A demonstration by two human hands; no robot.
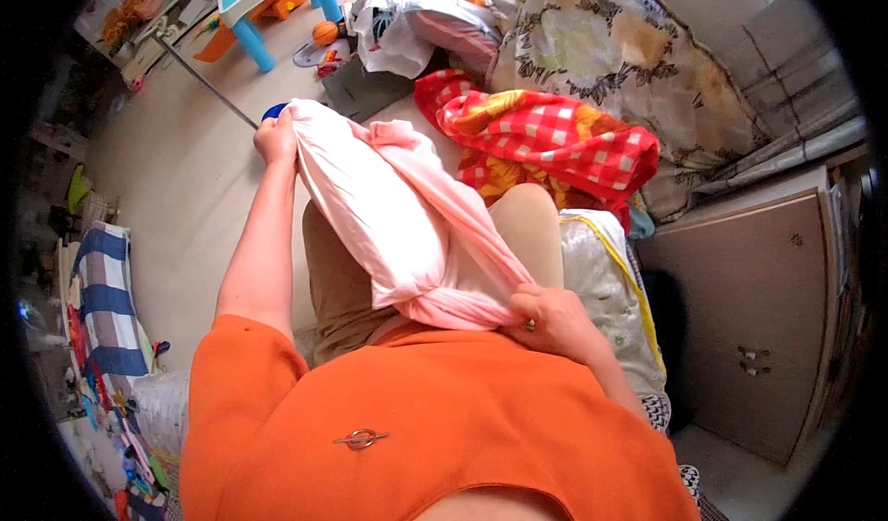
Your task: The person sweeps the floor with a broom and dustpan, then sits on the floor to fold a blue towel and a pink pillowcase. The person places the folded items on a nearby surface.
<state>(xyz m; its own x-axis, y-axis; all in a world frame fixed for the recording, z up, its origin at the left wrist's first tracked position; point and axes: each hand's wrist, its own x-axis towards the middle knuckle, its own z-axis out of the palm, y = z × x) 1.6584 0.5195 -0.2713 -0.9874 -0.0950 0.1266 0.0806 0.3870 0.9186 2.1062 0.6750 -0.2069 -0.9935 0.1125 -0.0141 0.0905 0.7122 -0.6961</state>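
Observation:
Across my lap lies a white pillow point(374, 209), tilted with its far end up to the left. My left hand point(275, 139) grips the pillow's far left corner. A pink fabric cover point(458, 205) runs bunched along the pillow's right side and gathers at its near end. My right hand point(555, 320) pinches that cover near its lower right, close to my waist. The fingertips of the right hand are partly hidden in the folds. Both of my knees, in tan trousers point(531, 222), show under the bedding.
A red checked blanket point(548, 136) lies in a heap beyond my right knee. Past it stand a white plastic bag point(392, 14) and a large patterned cloth point(596, 42). A blue-legged children's table point(257, 42) and small basketball point(324, 33) are ahead left. A cabinet point(742, 320) is at right.

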